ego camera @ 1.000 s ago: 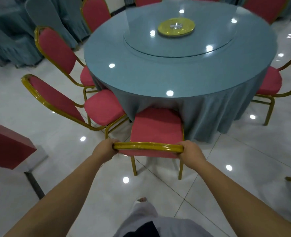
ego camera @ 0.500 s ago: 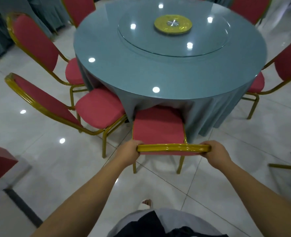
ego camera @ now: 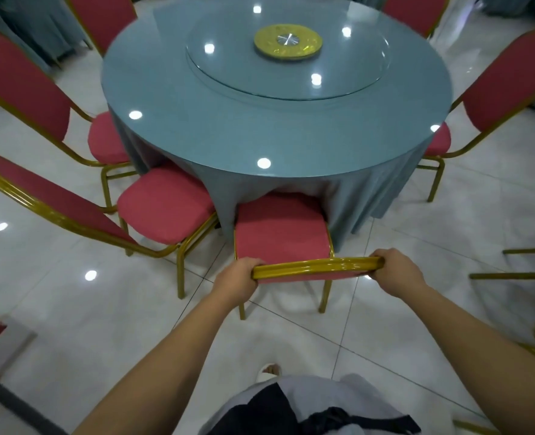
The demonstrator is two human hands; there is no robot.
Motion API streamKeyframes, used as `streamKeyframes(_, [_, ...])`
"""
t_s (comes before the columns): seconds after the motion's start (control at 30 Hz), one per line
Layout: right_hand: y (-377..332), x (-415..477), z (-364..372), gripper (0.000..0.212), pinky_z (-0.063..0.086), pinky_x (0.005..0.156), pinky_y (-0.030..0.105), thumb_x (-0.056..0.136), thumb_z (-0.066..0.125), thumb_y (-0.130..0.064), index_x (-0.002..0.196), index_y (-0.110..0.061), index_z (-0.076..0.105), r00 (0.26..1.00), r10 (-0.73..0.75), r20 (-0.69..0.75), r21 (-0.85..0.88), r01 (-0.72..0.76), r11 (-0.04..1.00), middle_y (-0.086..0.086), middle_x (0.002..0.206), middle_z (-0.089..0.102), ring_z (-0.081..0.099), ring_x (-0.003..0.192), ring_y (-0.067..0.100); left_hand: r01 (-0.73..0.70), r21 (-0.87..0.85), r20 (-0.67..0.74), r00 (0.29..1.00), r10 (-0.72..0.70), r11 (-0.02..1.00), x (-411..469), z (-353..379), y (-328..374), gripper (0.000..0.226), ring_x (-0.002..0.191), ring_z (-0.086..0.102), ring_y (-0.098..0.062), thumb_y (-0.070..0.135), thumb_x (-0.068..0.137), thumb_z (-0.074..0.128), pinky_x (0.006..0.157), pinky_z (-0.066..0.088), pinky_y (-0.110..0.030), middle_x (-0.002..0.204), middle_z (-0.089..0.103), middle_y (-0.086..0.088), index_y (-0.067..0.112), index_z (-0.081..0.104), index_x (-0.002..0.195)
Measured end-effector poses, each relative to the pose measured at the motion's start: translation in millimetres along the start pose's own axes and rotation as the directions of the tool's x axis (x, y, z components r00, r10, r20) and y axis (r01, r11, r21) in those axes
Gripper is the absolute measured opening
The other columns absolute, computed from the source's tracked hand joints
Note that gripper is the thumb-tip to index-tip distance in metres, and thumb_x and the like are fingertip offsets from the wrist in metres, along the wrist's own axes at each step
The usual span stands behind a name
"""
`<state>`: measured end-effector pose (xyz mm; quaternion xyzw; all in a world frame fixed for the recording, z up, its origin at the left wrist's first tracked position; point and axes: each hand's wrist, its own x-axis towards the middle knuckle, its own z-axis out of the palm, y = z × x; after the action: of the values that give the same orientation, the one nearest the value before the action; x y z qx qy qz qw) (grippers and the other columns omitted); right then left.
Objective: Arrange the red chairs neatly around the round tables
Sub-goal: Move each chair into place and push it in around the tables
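Your left hand (ego camera: 238, 277) and right hand (ego camera: 398, 271) each have fingers curled round the gold top rail (ego camera: 316, 265) of the red chair (ego camera: 282, 227), whose seat sits partly under the near edge of the round worktop (ego camera: 260, 120). Frame judged rigid and fairly light; legs should slide on the tiled floor (ego camera: 103, 324). Hold at the rail ends.

The glossy white tiled floor (ego camera: 71, 324) is carrying a round worktop draped in blue-grey cloth (ego camera: 260, 130), and red padded chairs with gold metal frames (ego camera: 280, 227) are standing around it. A round glass turntable (ego camera: 228, 67) is lying on the worktop, bearing a gold disc (ego camera: 288, 42).
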<state>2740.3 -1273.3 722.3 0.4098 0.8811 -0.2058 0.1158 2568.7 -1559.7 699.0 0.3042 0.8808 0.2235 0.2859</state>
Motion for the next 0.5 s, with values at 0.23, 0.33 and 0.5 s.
streamKeyframes(0.23, [6.2, -9.3, 7.8, 0.056, 0.041, 0.096, 0.047, 0.086, 0.073, -0.029, 0.135, -0.030, 0.046, 0.998, -0.021, 0.053, 0.196, 0.010, 0.981, 0.006, 0.133, 0.046, 0.040, 0.120, 0.037, 0.043, -0.099, 0.093, 0.995, -0.034, 0.994, 4.8, -1.5, 5.9, 0.042, 0.101, 0.062, -0.015, 0.023, 0.081, 0.075, 0.091, 0.053, -0.041, 0.109, 0.066, 0.008, 0.033, 0.064, 0.121])
streamKeyframes(0.33, [20.1, -14.8, -2.4, 0.065, 0.036, 0.106, 0.043, 0.084, 0.076, -0.034, 0.139, -0.036, 0.041, 0.982, -0.146, 0.123, 0.323, 0.100, 0.941, -0.003, 0.140, 0.038, 0.034, 0.129, 0.029, 0.050, -0.149, 0.198, 0.980, -0.020, 0.988, 10.2, -11.2, 30.9, 0.106, 0.130, 0.039, -0.009, 0.068, 0.062, 0.081, 0.111, 0.038, -0.038, 0.143, 0.037, 0.014, 0.049, 0.025, 0.150])
streamKeyframes(0.5, [79.8, -21.0, -30.2, 0.050, 0.033, 0.100, 0.019, 0.090, 0.067, -0.047, 0.135, -0.042, 0.046, 0.974, -0.180, 0.136, 0.624, 0.057, 0.779, -0.017, 0.139, 0.041, 0.039, 0.125, 0.005, -0.077, -0.310, 0.068, 0.992, 0.103, 0.948, 51.8, 0.5, 143.7, 0.104, 0.141, 0.031, -0.009, 0.087, 0.061, 0.064, 0.113, 0.030, -0.035, 0.156, 0.031, 0.007, 0.050, 0.022, 0.150])
